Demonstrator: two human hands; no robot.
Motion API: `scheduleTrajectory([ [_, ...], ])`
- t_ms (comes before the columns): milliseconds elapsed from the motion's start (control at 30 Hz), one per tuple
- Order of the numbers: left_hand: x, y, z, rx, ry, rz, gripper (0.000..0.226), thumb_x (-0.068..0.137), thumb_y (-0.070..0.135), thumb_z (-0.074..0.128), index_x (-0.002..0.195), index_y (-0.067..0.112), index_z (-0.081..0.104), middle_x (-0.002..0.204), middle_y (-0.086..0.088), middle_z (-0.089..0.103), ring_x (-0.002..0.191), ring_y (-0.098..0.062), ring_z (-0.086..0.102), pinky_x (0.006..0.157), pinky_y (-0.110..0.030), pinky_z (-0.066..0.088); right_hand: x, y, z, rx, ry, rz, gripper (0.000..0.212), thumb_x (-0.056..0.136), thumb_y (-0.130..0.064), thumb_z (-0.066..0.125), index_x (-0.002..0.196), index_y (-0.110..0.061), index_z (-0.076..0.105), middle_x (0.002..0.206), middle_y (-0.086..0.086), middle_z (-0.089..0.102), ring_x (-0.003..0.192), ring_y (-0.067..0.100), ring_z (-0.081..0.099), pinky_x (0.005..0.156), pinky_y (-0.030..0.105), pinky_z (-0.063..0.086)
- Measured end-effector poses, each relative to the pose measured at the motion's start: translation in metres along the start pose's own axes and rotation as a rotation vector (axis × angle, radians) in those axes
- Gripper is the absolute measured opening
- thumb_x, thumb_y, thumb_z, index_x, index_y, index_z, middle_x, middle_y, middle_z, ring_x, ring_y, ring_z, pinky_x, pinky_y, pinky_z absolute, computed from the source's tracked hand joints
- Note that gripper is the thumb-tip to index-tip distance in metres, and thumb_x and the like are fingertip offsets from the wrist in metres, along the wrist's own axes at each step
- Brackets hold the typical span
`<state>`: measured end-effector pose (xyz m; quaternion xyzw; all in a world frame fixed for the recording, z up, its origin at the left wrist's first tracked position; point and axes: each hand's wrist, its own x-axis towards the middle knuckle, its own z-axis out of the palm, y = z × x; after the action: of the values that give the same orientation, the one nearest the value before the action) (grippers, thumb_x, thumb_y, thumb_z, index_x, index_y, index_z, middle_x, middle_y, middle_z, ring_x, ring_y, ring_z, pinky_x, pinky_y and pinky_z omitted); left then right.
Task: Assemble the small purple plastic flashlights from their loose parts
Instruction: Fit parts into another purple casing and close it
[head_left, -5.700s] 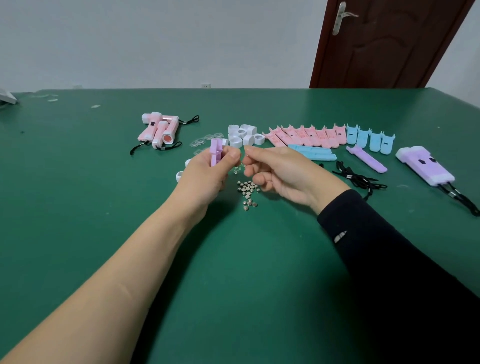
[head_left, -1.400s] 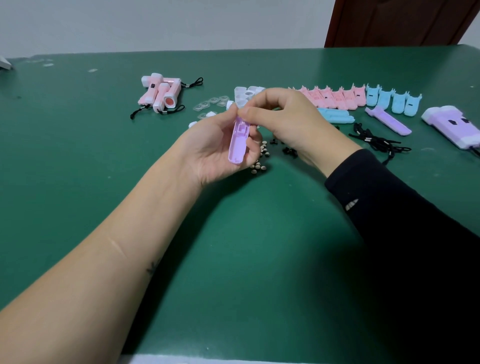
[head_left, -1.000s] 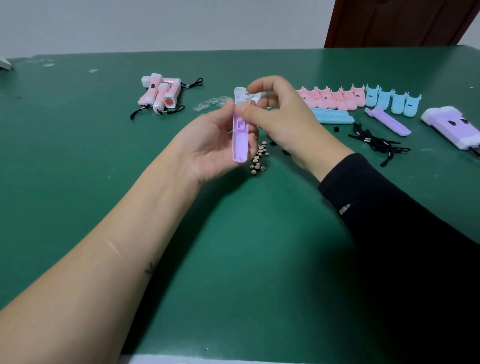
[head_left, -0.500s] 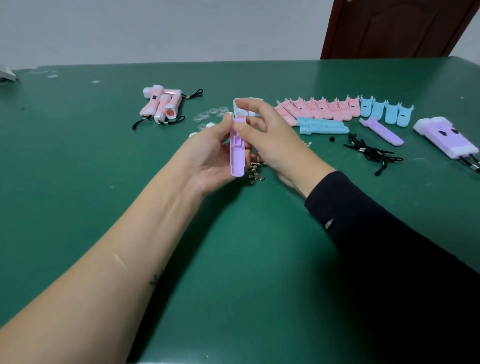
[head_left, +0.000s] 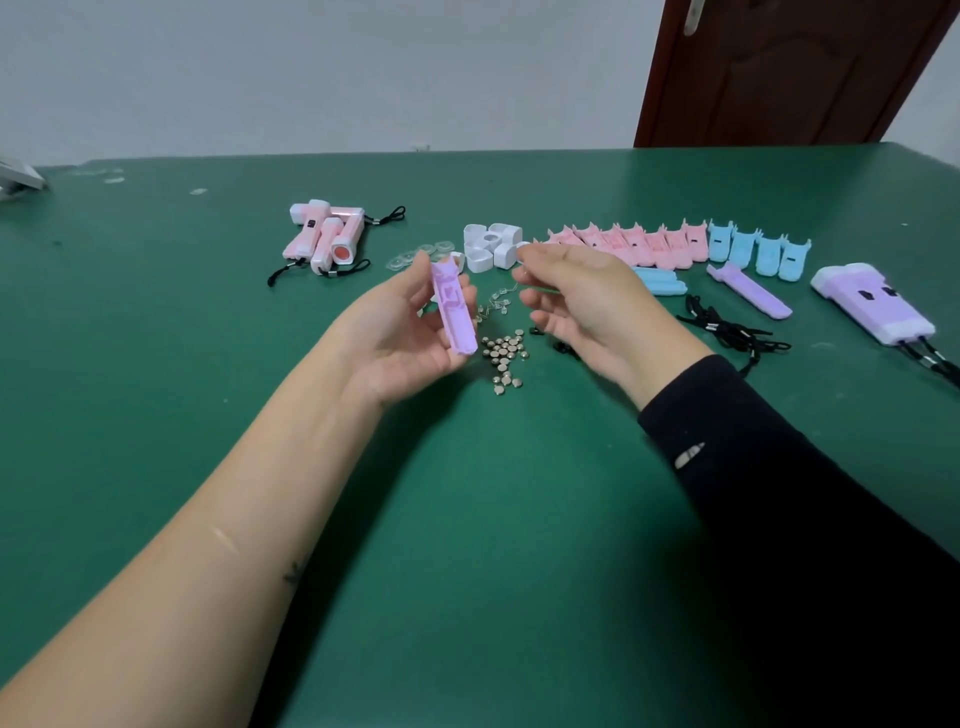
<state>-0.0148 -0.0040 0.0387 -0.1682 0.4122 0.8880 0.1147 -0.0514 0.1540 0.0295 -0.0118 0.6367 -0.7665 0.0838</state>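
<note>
My left hand (head_left: 400, 327) holds a purple flashlight shell half (head_left: 453, 314) upright by its sides, hollow inner face toward me. My right hand (head_left: 582, 299) hovers just to the right of it, apart from the shell, fingers loosely curled with nothing seen in them. Below the hands lie a pile of silver button cells (head_left: 504, 358) and a few clear LEDs (head_left: 496, 304). Another purple shell half (head_left: 753, 291) lies at the right, beside two assembled purple flashlights (head_left: 872, 304).
White head caps (head_left: 491, 247) and clear lenses (head_left: 415, 255) sit behind the hands. Rows of pink shells (head_left: 634, 243) and blue shells (head_left: 758, 250) line the back right. Black lanyards (head_left: 732, 330) lie right; assembled pink flashlights (head_left: 324, 236) lie back left on the green table (head_left: 467, 519).
My right hand has let go of the top of the purple shell and pulled away to the right. My left hand still holds the shell, now tilted with its inside showing.
</note>
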Motion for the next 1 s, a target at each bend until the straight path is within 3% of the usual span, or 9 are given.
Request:
scheduleTrajectory([
  [133,0.0,-0.001,0.002,-0.002,-0.033,-0.02,0.028,0.1,0.034,0.049,0.094,0.011,0.062,0.065,-0.004,0.061,0.053,-0.011,0.06,0.052,-0.021,0.053,-0.001,0.001,0.002,0.129,-0.13,0.036,0.002,0.091,-0.007,0.062,0.092,-0.007,0.064,0.069,0.001,0.065,0.055,0.005,0.058,0.055,0.017,0.05],
  [367,-0.003,-0.004,0.004,0.125,-0.11,-0.067,0.029,0.098,0.038,0.051,0.094,0.013,0.065,0.076,0.0,0.06,0.065,-0.009,0.057,0.058,-0.019,0.051,-0.004,-0.003,0.004,0.118,-0.189,-0.025,0.006,0.091,-0.009,0.063,0.089,-0.009,0.068,0.071,0.0,0.069,0.058,0.005,0.059,0.058,0.016,0.051],
  [667,-0.004,-0.005,0.006,0.121,-0.142,-0.092,0.028,0.098,0.039,0.051,0.089,0.015,0.063,0.07,0.001,0.06,0.063,-0.009,0.057,0.056,-0.018,0.049,-0.01,-0.004,0.01,-0.114,-0.105,-0.025,0.007,0.086,-0.021,0.07,0.081,-0.02,0.073,0.066,-0.014,0.065,0.065,0.004,0.05,0.056,0.018,0.043],
  [1000,-0.004,-0.005,0.006,0.099,-0.162,-0.096,0.028,0.096,0.037,0.054,0.085,0.013,0.064,0.072,0.001,0.059,0.063,-0.009,0.055,0.056,-0.018,0.049,-0.012,-0.004,0.014,-0.152,-0.092,-0.035,0.005,0.087,-0.023,0.069,0.083,-0.02,0.072,0.076,-0.007,0.067,0.071,0.006,0.056,0.058,0.02,0.043],
])
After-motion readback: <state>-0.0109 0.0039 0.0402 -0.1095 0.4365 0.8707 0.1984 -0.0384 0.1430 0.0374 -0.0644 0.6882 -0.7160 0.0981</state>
